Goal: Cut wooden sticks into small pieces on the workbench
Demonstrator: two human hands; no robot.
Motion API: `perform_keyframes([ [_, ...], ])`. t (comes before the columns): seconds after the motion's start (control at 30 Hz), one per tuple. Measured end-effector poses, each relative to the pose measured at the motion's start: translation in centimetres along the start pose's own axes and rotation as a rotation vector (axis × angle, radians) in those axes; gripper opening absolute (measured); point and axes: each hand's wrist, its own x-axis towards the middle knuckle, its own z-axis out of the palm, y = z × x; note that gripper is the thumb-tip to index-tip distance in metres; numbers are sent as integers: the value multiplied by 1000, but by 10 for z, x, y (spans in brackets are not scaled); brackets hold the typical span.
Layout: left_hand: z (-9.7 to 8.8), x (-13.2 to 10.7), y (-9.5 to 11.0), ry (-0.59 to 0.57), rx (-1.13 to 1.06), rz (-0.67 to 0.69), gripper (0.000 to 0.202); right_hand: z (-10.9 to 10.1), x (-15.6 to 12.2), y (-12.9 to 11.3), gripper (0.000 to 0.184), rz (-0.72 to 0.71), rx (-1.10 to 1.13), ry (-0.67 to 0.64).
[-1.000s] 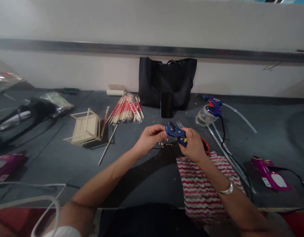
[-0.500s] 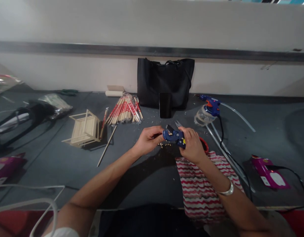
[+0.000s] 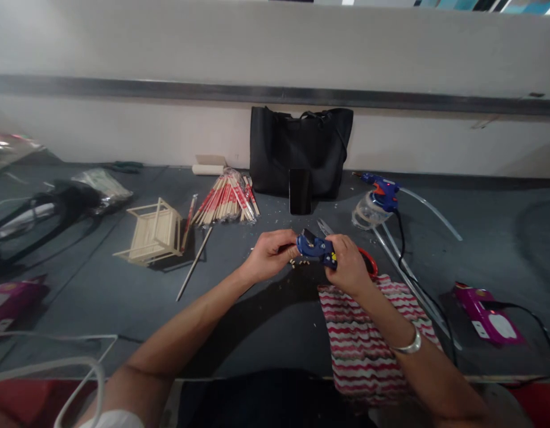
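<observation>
My right hand is wrapped round a blue cutter with a yellow mark, held just above the grey table. My left hand is curled in a pinch against the cutter's left end; what it pinches is too small to make out. Several short pale wood bits lie on the table right under the cutter. A red-handled tool shows behind my right hand, with metal blades pointing away.
A small stick-built frame, a loose stick and a bundle of wrapped chopsticks lie left. A black bag and phone stand behind. Blue glue gun, striped cloth and pink box are right.
Both hands with the blue cutter have shifted only slightly, staying together over the wood bits. The cutter has tilted a little lower.
</observation>
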Motion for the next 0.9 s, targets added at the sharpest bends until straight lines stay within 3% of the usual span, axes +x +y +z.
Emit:
perform_keyframes([
  [0.17,2,-1,-1,-7,-20,-19,43,-2,2,3,39,-11,16,26],
  [0.3,4,-3,-1,-29,-73,-180,47,-3,3,2,33,14,31,21],
  [0.53,8,-3,-5,-45,-254,-421,37,-6,5,-3,5,197,17,-179],
  [0.67,13,-3,-10,-2,-192,-473,25,-7,8,-7,7,324,-27,-310],
  [0.9,16,-3,-12,26,-180,-466,20,-4,9,-6,14,334,-44,-343],
])
